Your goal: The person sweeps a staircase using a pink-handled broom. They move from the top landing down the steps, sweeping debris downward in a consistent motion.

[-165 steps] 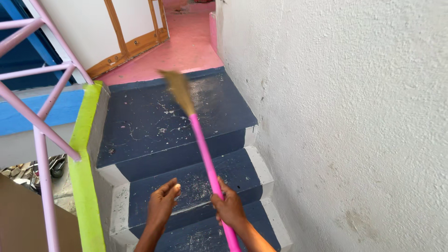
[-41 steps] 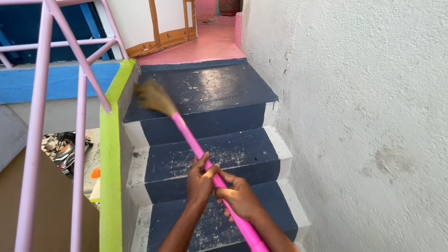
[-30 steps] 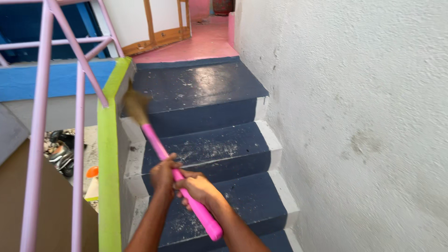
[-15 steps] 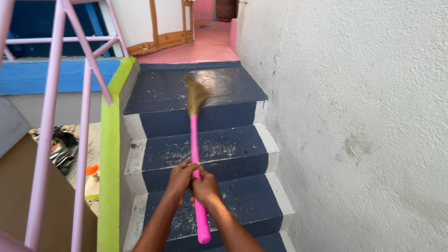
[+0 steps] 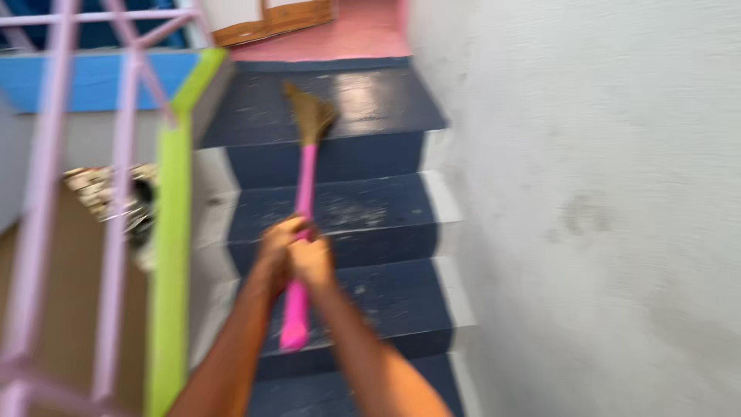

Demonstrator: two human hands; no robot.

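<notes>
A broom (image 5: 307, 179) with a bright pink handle and brown bristles points up the stairs, its bristle head resting on the top dark blue step (image 5: 363, 104). My left hand (image 5: 275, 249) and my right hand (image 5: 313, 259) are both closed around the pink handle, side by side, about two thirds of the way down it. The handle's lower end sticks out below my hands. The step below the top one (image 5: 363, 208) has pale dust and grit on it. The picture is motion-blurred.
A rough white wall (image 5: 587, 193) runs along the right of the stairs. On the left stand a lime green curb (image 5: 174, 232) and a pink metal railing (image 5: 46, 193). A pink floor (image 5: 340, 35) lies beyond the top step. Clutter lies below, left of the railing.
The broom head swung from the left edge by the green curb back to the middle of the top step. My hands stay on the handle and my view has shifted closer.
</notes>
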